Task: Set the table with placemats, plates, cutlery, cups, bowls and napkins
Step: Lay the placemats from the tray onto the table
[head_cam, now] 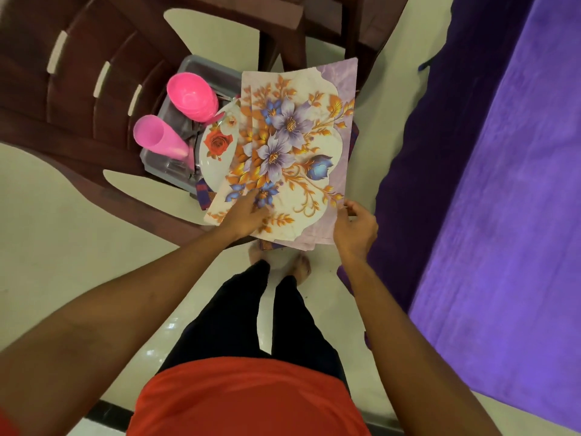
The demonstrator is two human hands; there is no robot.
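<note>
1. Placemats [292, 136] lay stacked across the grey tub [195, 67] on the chair [78, 73], at my 12 o'clock.
2. I judged them thin, light, floppy and slick-faced, so the sheets would likely slide apart. They were best held at both near corners.
3. Right grip [356, 225] pinched the stack's 5 o'clock corner. Left grip [248, 212] lay on the 7 o'clock edge; I could not tell whether it pinched or only pressed.
4. Count: at least two placemats with staggered edges, total unclear. One rose plate [217, 146], one pink cup [158, 138] and one pink bowl [190, 91] showed at 10 o'clock.

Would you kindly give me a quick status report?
Left hand rests on placemat stack. Right hand pinches its near corner. Stack overlaps rose plate in grey tub.
</note>
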